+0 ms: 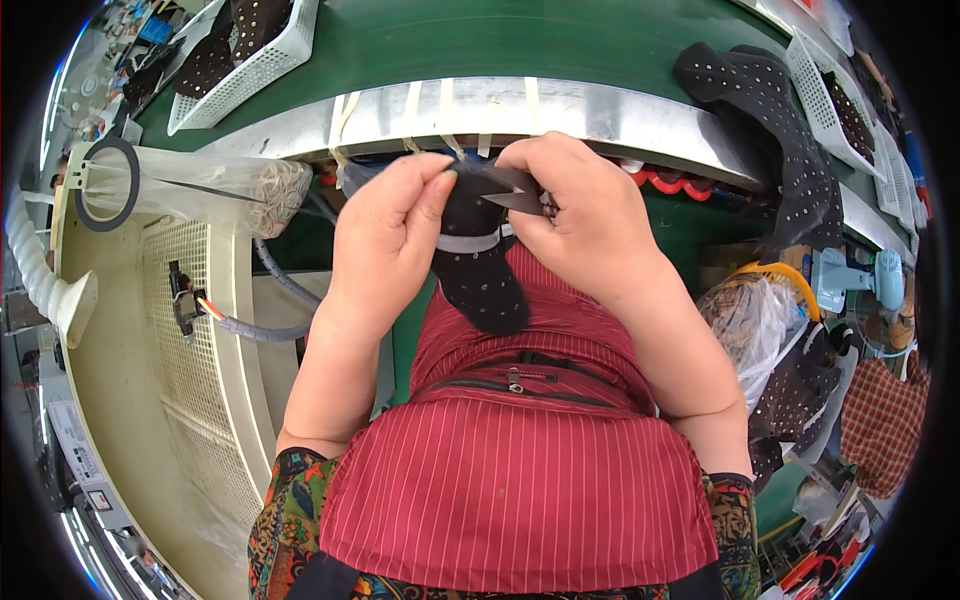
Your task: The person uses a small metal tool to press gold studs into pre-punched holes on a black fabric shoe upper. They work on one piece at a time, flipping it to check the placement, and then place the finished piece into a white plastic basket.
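Note:
In front of my red striped apron (520, 490) hangs a black fabric piece (485, 295) with small light dots and a grey band across it. My left hand (390, 230) pinches its upper edge between thumb and fingers. Close by on the right, my right hand (580, 215) is closed around dark metal thread snips (515, 195). Their pointed blades aim left at the top of the fabric; whether they touch it I cannot tell. My fingers hide part of the snips and the fabric's upper end.
A metal rail (620, 110) with tape strips edges the green conveyor belt (520, 45). White baskets (255, 75) hold dotted pieces. More dotted fabric (780, 140) drapes over the rail at right. A clear bag (215, 190) hangs left above a beige cabinet (190, 400); a blue fan (850, 280) stands right.

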A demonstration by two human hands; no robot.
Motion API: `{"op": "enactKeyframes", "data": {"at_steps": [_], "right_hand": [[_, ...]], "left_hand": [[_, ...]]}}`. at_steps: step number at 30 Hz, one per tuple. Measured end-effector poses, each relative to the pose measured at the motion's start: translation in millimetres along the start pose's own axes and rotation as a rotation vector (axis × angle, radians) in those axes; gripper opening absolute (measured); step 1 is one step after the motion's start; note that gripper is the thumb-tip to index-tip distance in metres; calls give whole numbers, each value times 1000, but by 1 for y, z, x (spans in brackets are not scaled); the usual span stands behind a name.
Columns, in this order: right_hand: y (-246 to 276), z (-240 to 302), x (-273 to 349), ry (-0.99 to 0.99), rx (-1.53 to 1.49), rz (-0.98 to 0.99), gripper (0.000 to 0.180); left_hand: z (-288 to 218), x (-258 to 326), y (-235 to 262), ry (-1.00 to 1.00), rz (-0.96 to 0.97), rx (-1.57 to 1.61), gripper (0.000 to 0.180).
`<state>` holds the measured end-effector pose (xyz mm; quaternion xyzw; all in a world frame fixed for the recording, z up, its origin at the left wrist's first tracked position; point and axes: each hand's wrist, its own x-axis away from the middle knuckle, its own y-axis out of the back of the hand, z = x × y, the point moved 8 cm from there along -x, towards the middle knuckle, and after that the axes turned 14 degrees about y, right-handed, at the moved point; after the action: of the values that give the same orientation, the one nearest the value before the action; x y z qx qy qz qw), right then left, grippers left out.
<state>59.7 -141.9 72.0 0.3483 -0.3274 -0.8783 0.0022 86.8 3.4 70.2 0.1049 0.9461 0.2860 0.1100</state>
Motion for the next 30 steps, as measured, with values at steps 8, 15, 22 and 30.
{"op": "enactKeyframes", "data": {"at_steps": [8,15,22,30], "right_hand": [[-19,-14,19,-521,-902,87,6],[-40,-39,61,-209,-412,502,19],[-45,-86,82,-170,-2,401,24],[-10,-84,50,-103,103,142,29]], "left_hand": [[-9,-9,34,-220,-325,-289,12],[-50,0,91,-312,-618,-314,12],[-89,48,147,-233,-652,-224,12],[-81,109,186,-322,-439,-188,19]]}}
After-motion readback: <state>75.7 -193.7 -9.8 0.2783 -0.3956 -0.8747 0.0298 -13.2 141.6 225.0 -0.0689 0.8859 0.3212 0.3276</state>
